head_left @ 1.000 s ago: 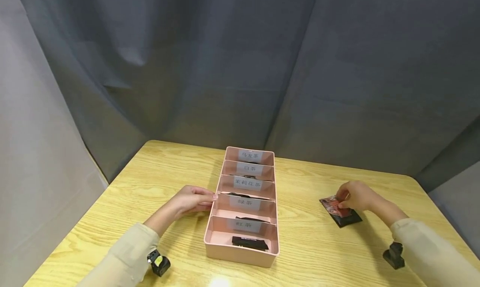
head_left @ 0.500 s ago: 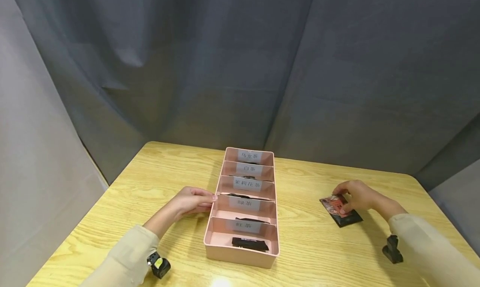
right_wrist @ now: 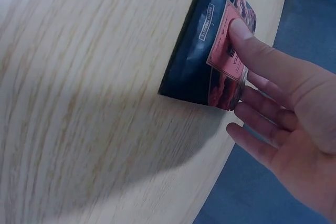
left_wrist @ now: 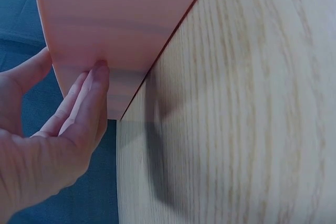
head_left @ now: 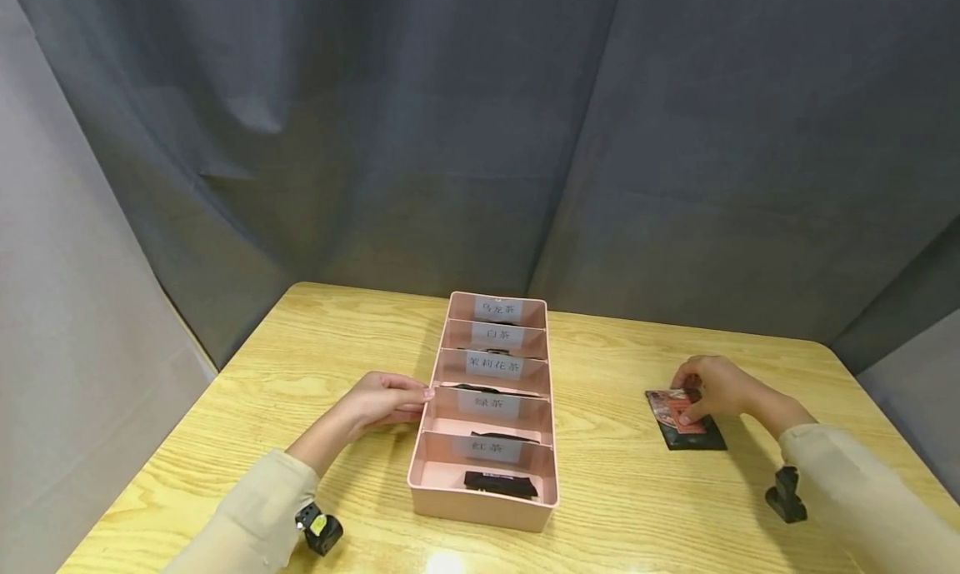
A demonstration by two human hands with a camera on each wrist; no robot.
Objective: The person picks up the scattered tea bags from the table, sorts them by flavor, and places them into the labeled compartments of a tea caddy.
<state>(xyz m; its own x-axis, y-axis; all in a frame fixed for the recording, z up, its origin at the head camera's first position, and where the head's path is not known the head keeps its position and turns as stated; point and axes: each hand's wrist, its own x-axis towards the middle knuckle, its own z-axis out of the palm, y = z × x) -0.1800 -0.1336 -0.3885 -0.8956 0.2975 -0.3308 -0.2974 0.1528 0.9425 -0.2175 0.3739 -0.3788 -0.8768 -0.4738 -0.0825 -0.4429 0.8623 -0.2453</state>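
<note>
A long pink box (head_left: pixel 483 506) with labelled compartments stands on the table, dark packets lying in several of them. My left hand (head_left: pixel 382 397) holds its left wall, thumb at the rim and nearly straight fingers flat against the outside, as the left wrist view shows. To the right, my right hand (head_left: pixel 716 386) pinches a dark tea sachet (head_left: pixel 693 439) with a red label and a picture. The thumb presses on the label of the sachet (right_wrist: pixel 191 72) in the right wrist view, and the other fingers are at its far edge, some tips hidden behind it.
The light wooden table (head_left: pixel 600 491) has its far edge close to a dark grey curtain (head_left: pixel 420 141). In the box's nearest compartment lies a black packet (head_left: pixel 500 485). A white label (head_left: pixel 489 448) with printed characters marks each compartment.
The sachet has turned slightly and shifted a little to the right under my right hand, whose thumb and fingers have adjusted on it. The left hand and the box have stayed put.
</note>
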